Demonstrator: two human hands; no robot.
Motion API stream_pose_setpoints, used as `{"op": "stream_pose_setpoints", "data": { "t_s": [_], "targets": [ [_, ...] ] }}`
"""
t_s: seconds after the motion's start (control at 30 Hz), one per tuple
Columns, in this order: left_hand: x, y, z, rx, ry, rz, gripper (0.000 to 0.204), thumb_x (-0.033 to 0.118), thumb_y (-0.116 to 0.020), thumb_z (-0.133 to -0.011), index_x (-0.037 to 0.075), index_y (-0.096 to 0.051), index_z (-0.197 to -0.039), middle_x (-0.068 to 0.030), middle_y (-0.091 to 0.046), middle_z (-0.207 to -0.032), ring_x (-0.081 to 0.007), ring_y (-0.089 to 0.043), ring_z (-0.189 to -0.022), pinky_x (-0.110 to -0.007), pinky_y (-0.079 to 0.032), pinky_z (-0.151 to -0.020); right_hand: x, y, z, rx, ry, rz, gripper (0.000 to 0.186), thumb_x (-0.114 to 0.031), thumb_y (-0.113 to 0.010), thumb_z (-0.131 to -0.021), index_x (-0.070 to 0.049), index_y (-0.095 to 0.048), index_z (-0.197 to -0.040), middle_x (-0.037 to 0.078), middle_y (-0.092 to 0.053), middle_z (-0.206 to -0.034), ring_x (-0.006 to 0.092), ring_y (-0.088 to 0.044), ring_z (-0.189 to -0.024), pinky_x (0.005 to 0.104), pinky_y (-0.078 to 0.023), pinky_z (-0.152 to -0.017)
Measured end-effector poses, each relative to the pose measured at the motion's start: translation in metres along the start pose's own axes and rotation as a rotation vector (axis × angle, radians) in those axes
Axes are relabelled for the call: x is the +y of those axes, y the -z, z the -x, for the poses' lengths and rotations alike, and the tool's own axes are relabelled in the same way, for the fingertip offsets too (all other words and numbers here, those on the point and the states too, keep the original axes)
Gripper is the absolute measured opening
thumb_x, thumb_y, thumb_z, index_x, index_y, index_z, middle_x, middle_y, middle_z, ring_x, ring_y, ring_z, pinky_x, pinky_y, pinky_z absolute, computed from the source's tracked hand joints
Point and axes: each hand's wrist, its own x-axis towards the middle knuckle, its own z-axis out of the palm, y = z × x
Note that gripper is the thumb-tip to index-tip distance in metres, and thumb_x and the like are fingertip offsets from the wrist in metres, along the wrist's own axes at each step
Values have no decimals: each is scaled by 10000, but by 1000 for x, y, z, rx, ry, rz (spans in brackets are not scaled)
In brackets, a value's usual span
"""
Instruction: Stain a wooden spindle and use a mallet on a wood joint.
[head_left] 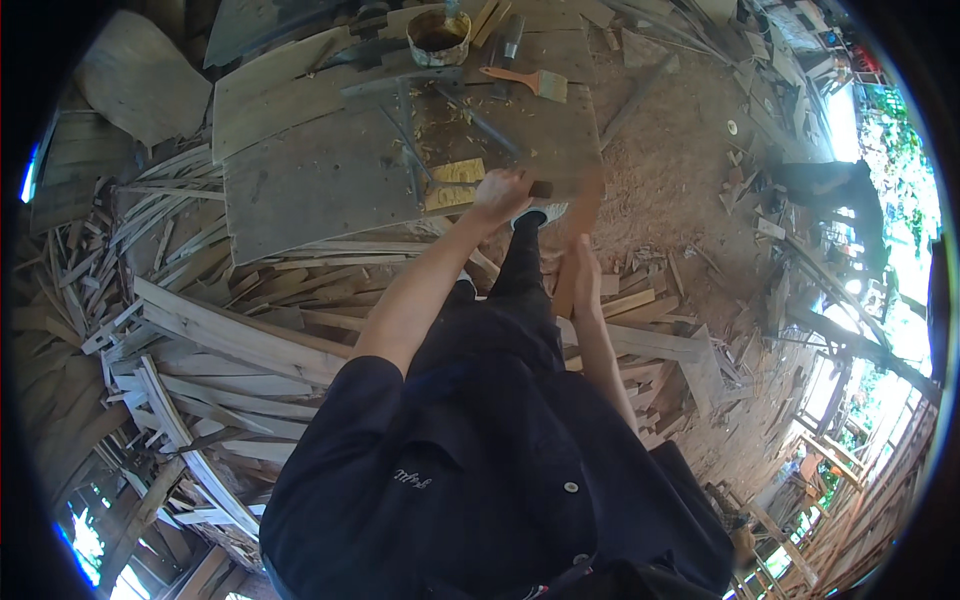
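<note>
At nine o'clock a heap of pale splintered wooden offcuts and slats (pixel 190 330) covers the ground, with long planks crossing it toward the person's dark-sleeved shoulder. Above it, from ten to twelve o'clock, lies the grey weathered plank bench (pixel 310 170), dusted with sawdust and shavings. On the bench near its front edge sit two small yellowish wooden blocks (pixel 455 182), one just behind the other, touching or nearly so.

The left hand (pixel 500 192) reaches up from the lower edge on a bare forearm and lies at the bench's front edge, just to the right of the blocks. Its fingers are curled shut around a dark stubby tool handle (pixel 541 188) that sticks out toward three o'clock; what the tool is cannot be told.

At twelve o'clock, at the far end of the bench, stands a round worn pot of dark liquid (pixel 439 37), and toward one o'clock from it lies a flat paintbrush with an orange wooden handle (pixel 530 81), well apart from the hands.

The right hand (pixel 583 272) is just right of centre, below the left one, its fingers straight and pressed together, laid flat against a reddish-brown upright board (pixel 584 205) that rises to the bench's right corner. Whether the thumb grips the board cannot be told.

From two to four o'clock the sawdust-strewn dirt floor (pixel 680 170) spreads out with scattered scraps.
</note>
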Motion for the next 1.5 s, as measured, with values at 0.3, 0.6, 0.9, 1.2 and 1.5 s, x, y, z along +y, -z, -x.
{"op": "stream_pose_setpoints", "data": {
  "t_s": [0.3, 0.6, 0.9, 1.2, 1.5],
  "targets": [
    [-13, -9, 9, -33, 31, -22, 232, 225, -761, -769, 119, -664, -952, -133, -713, -835, -347, -715, -775, -486, -572, -698, -3, -6, 7, 103, 118, -23, 448, -476, -589, -1049, -33, -547, -1099, 57, -579, -772, 174, -617, -610, 352, -533, -507],
    [11, -19, -6, 80, -119, -129, 232, 150, -780, -741, 121, -643, -926, -97, -699, -793, -338, -714, -739, -462, -579, -678, -52, 104, 35, 327, 156, 413, 653, -423, -692, -969, 40, -476, -1375, 175, -694, -1008, 269, -710, -837, 379, -561, -701],
    [31, -8, -11, 52, -87, -117, 200, 214, -767, -830, 94, -620, -893, -137, -707, -820, -376, -711, -765, -485, -561, -680, -169, 148, 171, 1225, 667, 178, 1026, -113, -680, -949, 14, 71, -1637, 141, -706, -1013, 137, -627, -916, 310, -516, -767],
    [30, -6, -5, 72, -71, -108, 196, 128, -770, -778, 76, -599, -860, -141, -700, -822, -382, -707, -759, -497, -556, -668, -217, 151, 228, 1699, 1512, -434, 522, -284, -577, -1073, -36, -372, -1484, 74, -591, -1027, 140, -597, -873, 293, -510, -709],
    [27, -6, -12, 42, -71, -79, 182, 122, -761, -782, 90, -600, -862, -133, -686, -807, -380, -700, -758, -499, -549, -678, -171, 142, 95, 213, -53, 1444, 624, -409, -758, -820, -177, -589, -1375, 139, -747, -1060, 341, -723, -982, 435, -566, -803]
  ]
}}
